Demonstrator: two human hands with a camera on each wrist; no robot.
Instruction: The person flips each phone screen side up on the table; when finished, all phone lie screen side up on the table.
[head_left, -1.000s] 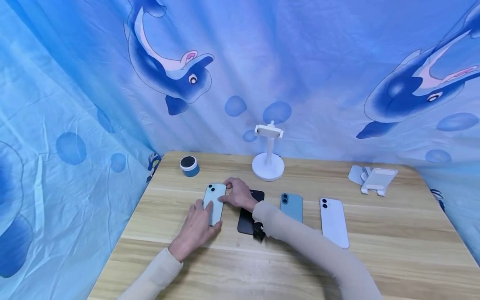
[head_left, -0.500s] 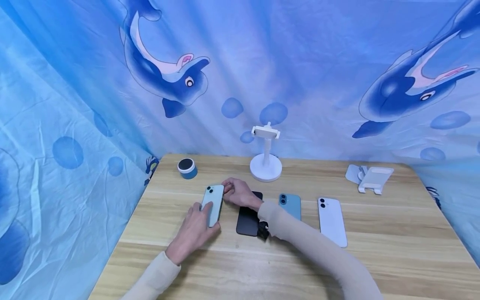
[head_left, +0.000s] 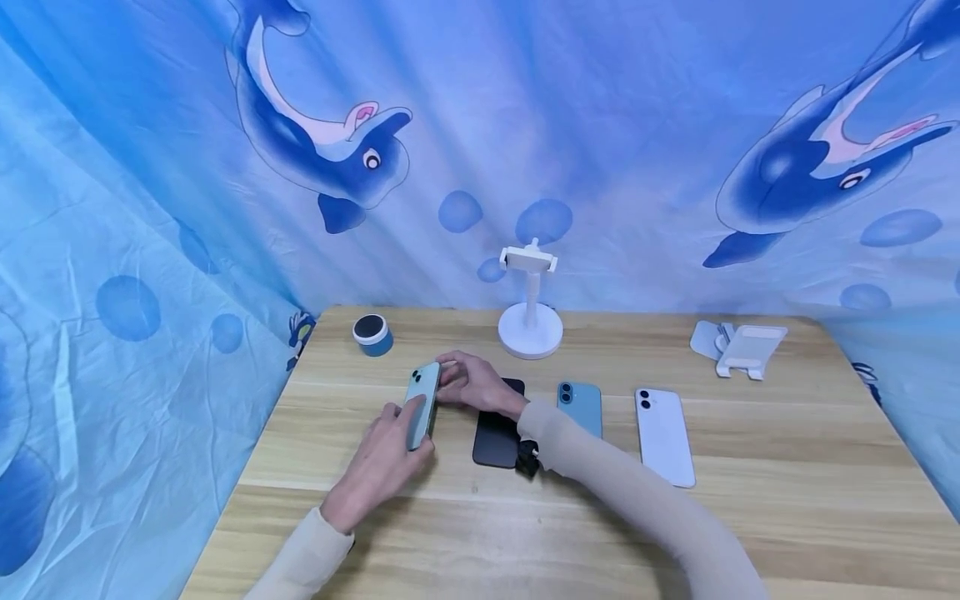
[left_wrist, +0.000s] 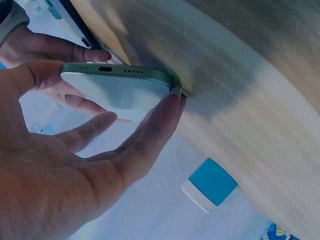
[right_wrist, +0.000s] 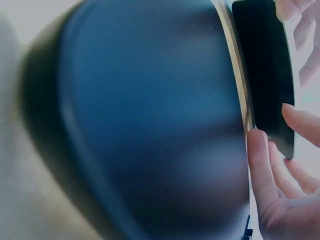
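A pale green phone [head_left: 423, 385] is tilted up on its long side above the left part of the table, its two camera lenses toward the top. My left hand [head_left: 381, 458] grips its lower end between thumb and fingers; the charging port shows on the phone's edge [left_wrist: 105, 69] in the left wrist view. At the upper end my right hand [head_left: 476, 385] holds the phone, thumb on the screen side and fingers behind. The right wrist view shows its dark screen [right_wrist: 265, 75]. Beneath my right wrist lies a black phone [head_left: 495, 440], partly covered.
A blue phone [head_left: 581, 407] and a white phone [head_left: 666, 437] lie to the right. A white upright phone stand [head_left: 531, 329] is at the back, a folding stand [head_left: 750, 350] at back right, and a small blue-and-white round speaker-like object [head_left: 372, 335] at back left.
The pale green phone has gone from lying nearly flat to tilted up, its right side raised. My right fingers have moved from its edge to around its upper end.
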